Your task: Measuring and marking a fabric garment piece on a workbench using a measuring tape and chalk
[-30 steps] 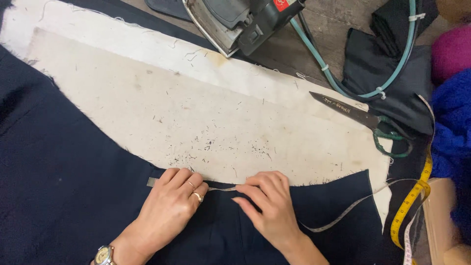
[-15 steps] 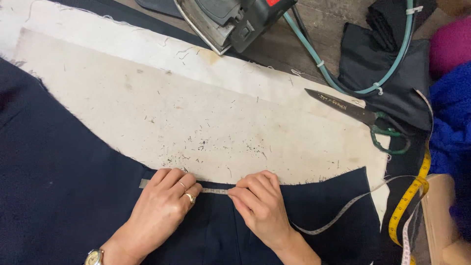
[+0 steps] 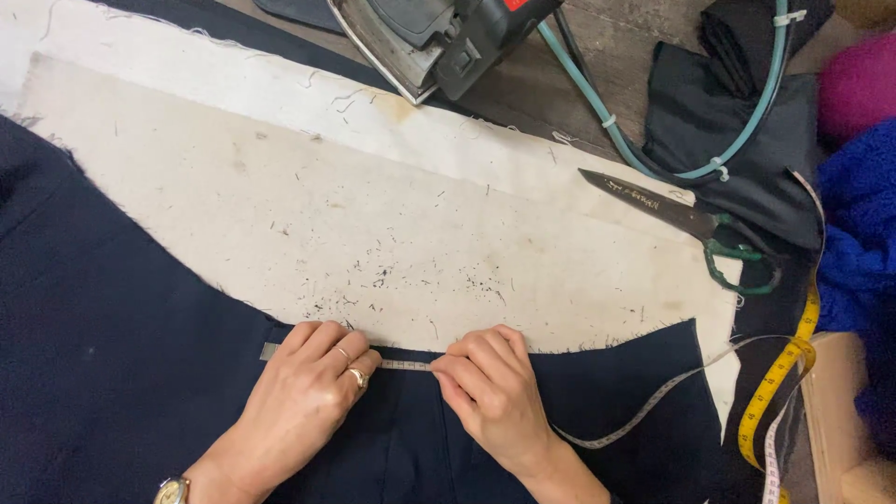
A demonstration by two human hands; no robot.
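So the grey measuring tape (image 3: pixel 406 365) is already stretched flat along the top edge of the dark navy fabric (image 3: pixel 112 373), near the tabletop's front edge. Left hand (image 3: pixel 303 401) presses 1 end down, right hand (image 3: pixel 490 392) pinches it tight; reading looks left.

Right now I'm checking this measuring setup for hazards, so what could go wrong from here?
The grey tape is pinned flat only between the left hand and right hand; its loose tail curls off to the right, so a tug there might shift the reading. The scissors lie with bare blades pointing toward the work area, a possible cut if a hand sweeps that way. The iron sits on the pressing cloth edge and may scorch it if hot.
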